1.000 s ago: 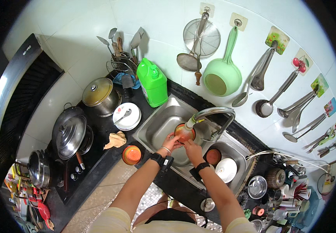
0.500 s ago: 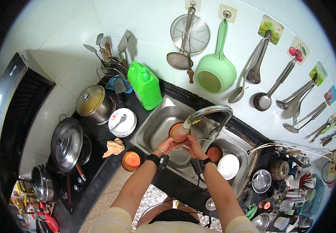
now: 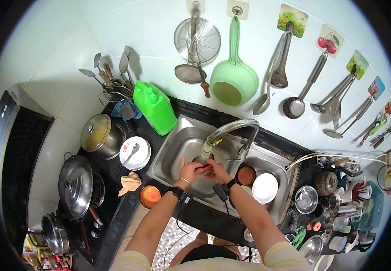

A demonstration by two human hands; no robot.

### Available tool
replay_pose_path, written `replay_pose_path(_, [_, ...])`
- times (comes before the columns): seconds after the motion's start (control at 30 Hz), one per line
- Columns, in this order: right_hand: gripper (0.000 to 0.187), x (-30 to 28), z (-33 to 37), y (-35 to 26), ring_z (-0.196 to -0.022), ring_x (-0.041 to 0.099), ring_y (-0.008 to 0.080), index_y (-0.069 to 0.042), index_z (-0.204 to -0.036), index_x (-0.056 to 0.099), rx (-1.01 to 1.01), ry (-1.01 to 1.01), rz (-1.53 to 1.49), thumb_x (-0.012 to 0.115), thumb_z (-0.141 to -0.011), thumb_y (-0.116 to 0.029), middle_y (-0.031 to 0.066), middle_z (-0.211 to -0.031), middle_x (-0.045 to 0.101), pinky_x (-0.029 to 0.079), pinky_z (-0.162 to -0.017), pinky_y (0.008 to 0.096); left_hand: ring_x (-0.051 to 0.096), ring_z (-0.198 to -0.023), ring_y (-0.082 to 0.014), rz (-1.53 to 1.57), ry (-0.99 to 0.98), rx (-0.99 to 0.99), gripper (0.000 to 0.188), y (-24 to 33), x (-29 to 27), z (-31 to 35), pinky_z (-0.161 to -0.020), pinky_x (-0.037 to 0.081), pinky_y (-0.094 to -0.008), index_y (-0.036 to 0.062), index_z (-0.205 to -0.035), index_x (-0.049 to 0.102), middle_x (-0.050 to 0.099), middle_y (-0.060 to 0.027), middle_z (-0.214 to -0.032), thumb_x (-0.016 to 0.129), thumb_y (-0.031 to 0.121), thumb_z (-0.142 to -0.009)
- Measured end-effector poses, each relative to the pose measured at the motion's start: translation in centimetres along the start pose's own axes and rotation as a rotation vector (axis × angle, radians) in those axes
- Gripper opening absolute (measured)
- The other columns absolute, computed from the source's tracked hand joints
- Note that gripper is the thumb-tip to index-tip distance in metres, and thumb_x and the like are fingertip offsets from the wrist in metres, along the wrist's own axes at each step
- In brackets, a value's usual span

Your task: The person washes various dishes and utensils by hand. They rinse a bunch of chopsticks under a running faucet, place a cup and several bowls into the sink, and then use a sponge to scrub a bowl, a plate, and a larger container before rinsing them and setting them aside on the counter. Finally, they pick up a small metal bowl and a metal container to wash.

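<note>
Over the left basin of the steel sink [image 3: 158,166], my two hands hold a reddish-orange bowl [image 3: 206,169] under the tap [image 3: 231,125]. The bowl is tipped, so mostly its rim and side show. My left hand [image 3: 190,173] grips it on the left, fingers partly behind it. On the other side my right hand [image 3: 218,173] has its fingers closed on the rim. The end of the tap hangs right above the bowl, and what looks like water reaches into it. In the right basin are a brownish bowl [image 3: 246,175] and a white bowl [image 3: 265,188].
Left of the sink stand a green jug [image 3: 155,108], white plates with a spoon [image 3: 135,152], a tan cloth [image 3: 129,183] and orange bowls [image 3: 150,197]. Beyond them are a lidded pot [image 3: 97,133] and a wok [image 3: 75,185]. Metal bowls [image 3: 306,199] and cups crowd the right counter.
The bowl has turned from facing up with its inside showing to a steep tilt. Both hands have shifted their hold around it. The whole view has swung slightly.
</note>
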State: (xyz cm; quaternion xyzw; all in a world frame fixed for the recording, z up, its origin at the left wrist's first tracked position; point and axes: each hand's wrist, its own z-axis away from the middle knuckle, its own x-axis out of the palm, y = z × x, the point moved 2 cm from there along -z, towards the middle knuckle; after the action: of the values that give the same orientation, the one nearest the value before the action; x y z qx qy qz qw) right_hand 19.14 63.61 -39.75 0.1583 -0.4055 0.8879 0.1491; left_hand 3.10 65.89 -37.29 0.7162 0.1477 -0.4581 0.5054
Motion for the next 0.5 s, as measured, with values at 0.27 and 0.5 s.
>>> replay_pose_path(0.27, [0.042,-10.6,0.2,5.3,-0.088,0.056,0.0291,0.001,-0.103,0.053,0.075,0.17,0.281,0.058,-0.079,-0.033,0.0178,-0.104,0.055,0.048,-0.071,0.0352,0.058,-0.086,-0.0141,0.912,0.022,-0.757,0.032,-3.3,4.2,-4.4,-0.078,0.045,-0.0269,-0.0007,-0.105,0.06,0.063,-0.0047,-0.096,0.065,0.019,-0.081])
replay_pose_path(0.5, [0.034,-16.9,3.9,6.9,-0.096,0.051,0.0406,0.005,-0.104,0.048,-0.206,0.829,1.047,0.056,-0.074,-0.01,0.0257,-0.11,0.047,0.046,-0.079,0.0444,0.044,-0.112,-0.0192,1.36,-0.01,-0.894,0.042,-3.7,3.9,-4.8,-0.097,0.03,-0.034,0.0082,-0.117,0.052,0.052,-0.0052,-0.12,0.062,0.03,-0.083])
